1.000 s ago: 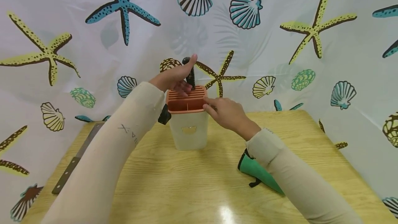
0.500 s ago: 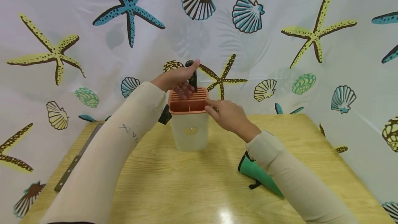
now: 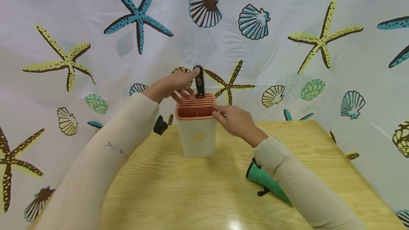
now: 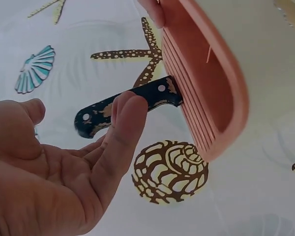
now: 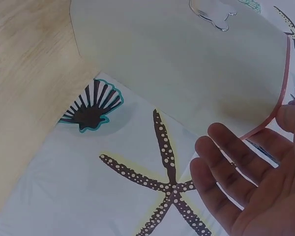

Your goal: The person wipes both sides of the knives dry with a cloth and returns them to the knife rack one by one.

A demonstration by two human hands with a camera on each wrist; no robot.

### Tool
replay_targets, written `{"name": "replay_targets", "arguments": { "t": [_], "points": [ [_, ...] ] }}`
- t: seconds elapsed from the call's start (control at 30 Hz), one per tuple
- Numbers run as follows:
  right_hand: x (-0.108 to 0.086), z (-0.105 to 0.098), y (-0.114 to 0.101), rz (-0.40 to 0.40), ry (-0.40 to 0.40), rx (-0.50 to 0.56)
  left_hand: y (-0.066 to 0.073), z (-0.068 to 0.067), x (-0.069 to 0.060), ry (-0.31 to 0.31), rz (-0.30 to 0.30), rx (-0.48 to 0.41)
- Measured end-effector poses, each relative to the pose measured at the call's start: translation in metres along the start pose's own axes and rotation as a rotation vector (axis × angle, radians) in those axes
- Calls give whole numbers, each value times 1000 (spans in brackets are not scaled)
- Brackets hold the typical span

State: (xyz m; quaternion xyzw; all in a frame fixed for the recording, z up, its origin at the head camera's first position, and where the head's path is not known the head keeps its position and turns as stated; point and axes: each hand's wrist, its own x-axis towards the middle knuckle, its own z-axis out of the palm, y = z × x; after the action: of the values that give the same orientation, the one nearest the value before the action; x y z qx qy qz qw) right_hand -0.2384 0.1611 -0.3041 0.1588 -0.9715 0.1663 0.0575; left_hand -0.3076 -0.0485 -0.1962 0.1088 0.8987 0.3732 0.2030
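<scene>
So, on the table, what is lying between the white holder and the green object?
Nothing: the head view shows only bare wooden table between the white holder and the green object, which the right sleeve partly covers.

Knife (image 3: 200, 82) hidden below its handle by the holder (image 3: 198, 148).
Right sleeve (image 3: 300, 176) covers part of the green pouch (image 3: 266, 179); the right wrist view crops the right hand (image 5: 270, 191).

left hand (image 4: 64, 162): palm showing, thumb spread, one finger in front of dark handle (image 4: 155, 94), contact unclear
handle wear: brown patches, pale rivets
handle end: meets orange slotted top of holder (image 4: 242, 98), beyond fingers
right hand (image 4: 153, 11): partly in view, at holder's edge, past left fingertips
backdrop: starfish-and-shell sheet (image 4: 246, 201) behind left hand
</scene>
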Motion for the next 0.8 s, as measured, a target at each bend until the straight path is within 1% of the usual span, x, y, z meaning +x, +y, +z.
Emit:
{"name": "replay_targets", "arguments": {
  "t": [0.17,0.27,0.33,0.4,0.5,0.57,0.63,0.7,0.8],
  "points": [
    [-10,8,10,-21,42,27,-21,-2,-25,10,48,36],
    [-21,12,18,-28,66,56,-37,-1,-45,24,71,63],
    [-31,13,23,-21,65,66,-48,0,-59,24,91,83],
    [-42,10,28,-15,58,53,-60,1,-72,22,109,103],
    [-59,3,37,6,39,26,-80,-1,-91,13,132,103],
    [-70,-2,42,19,38,8,-96,-4,-102,24,130,87],
    [-80,-4,47,28,44,3,-114,-7,-111,34,108,65],
    [-91,-4,51,32,56,-1,-136,-10,-119,46,74,48],
    [-106,-1,57,30,77,-4,-174,-12,-126,51,18,8]
  ]
}}
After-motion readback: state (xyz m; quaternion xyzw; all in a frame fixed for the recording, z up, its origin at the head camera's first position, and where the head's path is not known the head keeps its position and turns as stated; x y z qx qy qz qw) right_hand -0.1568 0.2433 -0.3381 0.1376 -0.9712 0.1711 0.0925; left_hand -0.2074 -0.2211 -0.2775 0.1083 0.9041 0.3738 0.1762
